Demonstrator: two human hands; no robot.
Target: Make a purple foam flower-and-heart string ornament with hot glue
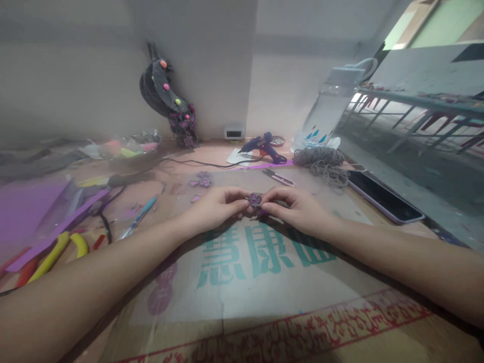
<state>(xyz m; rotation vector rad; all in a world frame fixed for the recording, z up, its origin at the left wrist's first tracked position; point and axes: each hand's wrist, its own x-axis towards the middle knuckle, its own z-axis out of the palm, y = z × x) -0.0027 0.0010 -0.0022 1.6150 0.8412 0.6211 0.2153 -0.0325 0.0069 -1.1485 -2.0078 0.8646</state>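
printed cardboard nearest, on desk. over it, pinching small purple flower piece between fingers of left hand and right hand. beyond: thread snips, blue glue gun, grey yarn; phone right of yarn.

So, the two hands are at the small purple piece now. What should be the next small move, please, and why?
I would perhaps let the left hand steady the small purple piece and ease the right hand slightly back. Both hands pinch it from opposite sides, and their fingertips hide its edges, so this should show more of it.
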